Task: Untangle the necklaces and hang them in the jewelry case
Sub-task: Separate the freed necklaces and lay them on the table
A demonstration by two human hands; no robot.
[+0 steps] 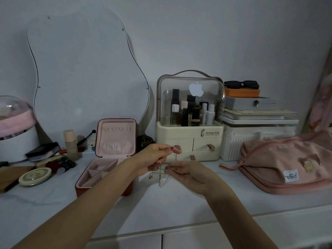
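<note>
Here, left hand pinches tangled necklaces up high; right hand, palm up, fingers loosely curled, cradles chains beside open case.

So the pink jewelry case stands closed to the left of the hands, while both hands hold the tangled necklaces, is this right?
Not quite: the jewelry case stands open, lid upright, in the head view. It is left of the left hand and right hand, which hold the tangled necklaces.
</note>
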